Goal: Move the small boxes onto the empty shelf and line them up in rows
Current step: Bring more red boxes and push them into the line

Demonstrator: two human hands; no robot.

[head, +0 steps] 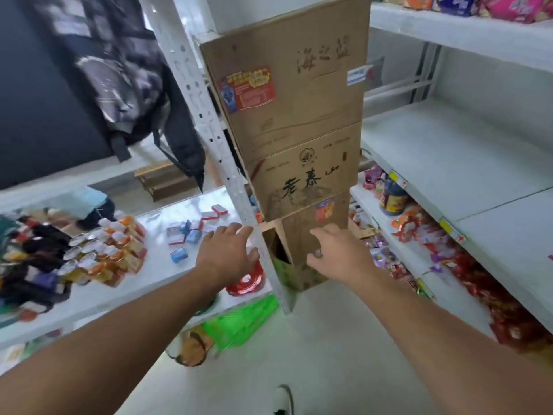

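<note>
Several small red-and-white and blue boxes (191,230) lie scattered on the white shelf (167,265) at the left. My left hand (229,253) reaches out over that shelf's right end with fingers spread and holds nothing. My right hand (335,253) is stretched toward the lowest cardboard carton (299,250), fingers loosely bent, nothing in it. A bare white shelf (466,163) runs along the right side at mid height.
Three brown cartons (287,100) stand stacked between the two shelf units, beside a perforated white upright (209,124). Orange jars and dark packets (98,250) crowd the left shelf. Red snack bags (449,250) fill the lower right shelf. A green basket (239,322) sits below.
</note>
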